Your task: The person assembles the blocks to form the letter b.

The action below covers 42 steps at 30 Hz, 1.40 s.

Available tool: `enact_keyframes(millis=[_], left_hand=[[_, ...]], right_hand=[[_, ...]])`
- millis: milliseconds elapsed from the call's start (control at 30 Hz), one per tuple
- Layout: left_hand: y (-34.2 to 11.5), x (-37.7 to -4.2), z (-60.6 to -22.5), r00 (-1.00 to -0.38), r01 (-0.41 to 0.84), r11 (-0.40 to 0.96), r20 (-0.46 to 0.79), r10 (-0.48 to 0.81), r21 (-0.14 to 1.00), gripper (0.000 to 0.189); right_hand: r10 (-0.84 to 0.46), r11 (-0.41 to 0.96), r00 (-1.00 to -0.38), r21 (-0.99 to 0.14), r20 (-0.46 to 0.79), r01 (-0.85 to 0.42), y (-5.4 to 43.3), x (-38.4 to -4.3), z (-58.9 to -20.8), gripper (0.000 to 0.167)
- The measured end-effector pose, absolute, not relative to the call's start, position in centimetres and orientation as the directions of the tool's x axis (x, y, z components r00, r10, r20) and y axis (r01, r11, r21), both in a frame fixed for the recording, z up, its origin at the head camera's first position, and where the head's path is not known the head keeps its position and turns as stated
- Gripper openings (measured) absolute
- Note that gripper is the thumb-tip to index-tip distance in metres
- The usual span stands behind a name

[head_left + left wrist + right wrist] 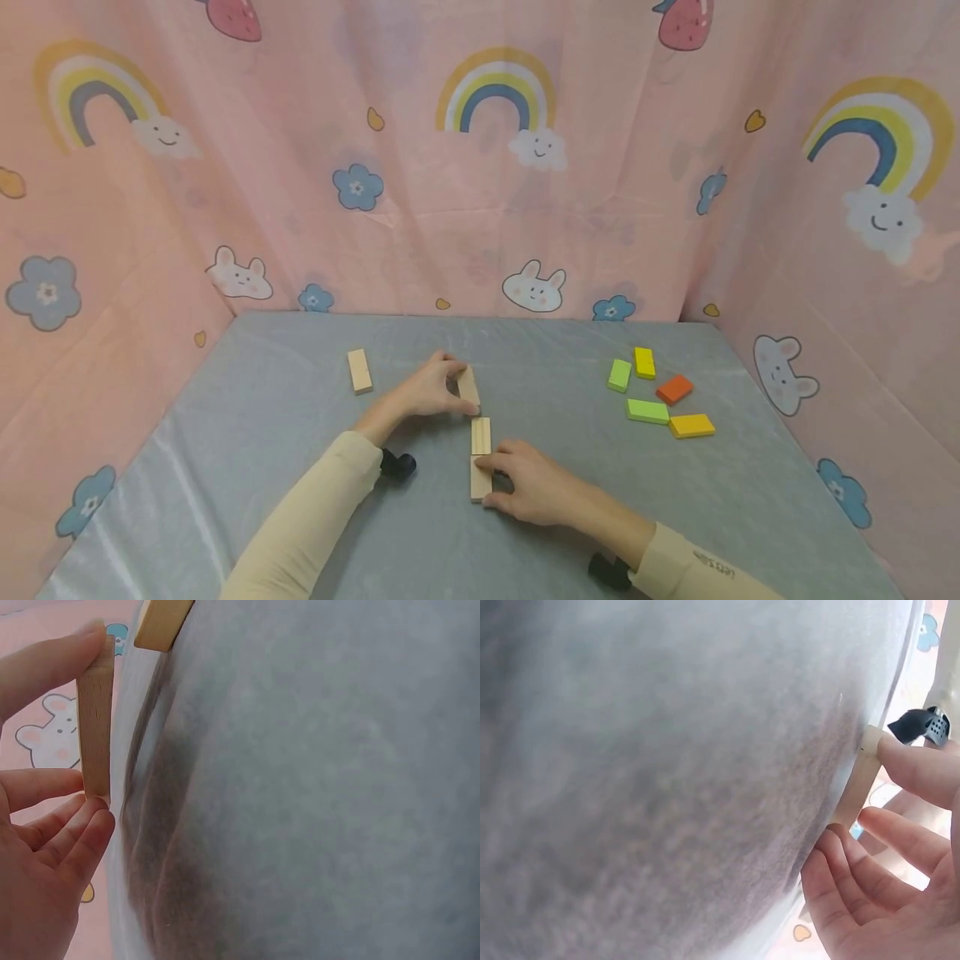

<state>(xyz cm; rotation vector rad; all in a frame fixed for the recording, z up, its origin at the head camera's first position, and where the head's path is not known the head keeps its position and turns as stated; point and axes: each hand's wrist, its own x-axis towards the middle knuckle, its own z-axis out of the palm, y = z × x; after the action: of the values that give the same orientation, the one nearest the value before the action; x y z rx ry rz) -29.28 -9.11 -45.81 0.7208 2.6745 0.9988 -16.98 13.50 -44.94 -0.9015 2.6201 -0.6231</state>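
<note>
My left hand (429, 390) pinches a plain wooden block (468, 387) by its two ends, thumb at the near end. In the left wrist view this block (96, 731) appears raised off the cloth. Just nearer lies a second plain wooden block (481, 437), its top showing grooves or seams. End to end with it, closest to me, is another plain block (480, 482). My right hand (538, 487) holds that nearest one lengthwise between thumb and fingers. The right wrist view shows the same block (857, 784) low against the cloth.
A plain wooden block (360, 371) lies apart at the back left. Several coloured blocks are grouped at the right, among them a red one (674, 389) and a yellow-orange one (692, 426). A grey cloth (247, 467) covers the table, with pink curtains behind and beside it.
</note>
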Motion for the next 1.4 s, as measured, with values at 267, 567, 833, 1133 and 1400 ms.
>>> enact_keyframes(millis=[267, 567, 833, 1133, 1400], left_hand=[[-8.8, -29.4, -46.3, -0.863, 0.372, 0.655, -0.016, 0.505, 0.658, 0.087], [-8.4, -29.9, -46.8, -0.845, 0.39, 0.634, -0.013, 0.534, 0.668, 0.088], [-8.2, -30.0, -46.9, -0.829, 0.418, 0.633, -0.013, 0.56, 0.652, 0.088], [-8.1, -29.7, -46.8, -0.82, 0.407, 0.628, -0.038, 0.571, 0.663, 0.083], [-7.9, -29.5, -46.8, -0.809, 0.434, 0.629, -0.028, 0.587, 0.645, 0.076]], right_hand=[[-0.642, 0.71, -0.754, -0.479, -0.14, -0.515, 13.5, -16.9, -44.9, 0.048], [-0.655, 0.694, -0.746, -0.483, -0.117, -0.534, 13.5, -16.8, -44.9, 0.048], [-0.651, 0.7, -0.748, -0.483, -0.129, -0.525, 13.4, -16.9, -44.9, 0.048], [-0.65, 0.7, -0.75, -0.481, -0.124, -0.527, 13.5, -16.9, -45.0, 0.047], [-0.662, 0.687, -0.743, -0.479, -0.101, -0.547, 13.5, -16.7, -45.0, 0.049]])
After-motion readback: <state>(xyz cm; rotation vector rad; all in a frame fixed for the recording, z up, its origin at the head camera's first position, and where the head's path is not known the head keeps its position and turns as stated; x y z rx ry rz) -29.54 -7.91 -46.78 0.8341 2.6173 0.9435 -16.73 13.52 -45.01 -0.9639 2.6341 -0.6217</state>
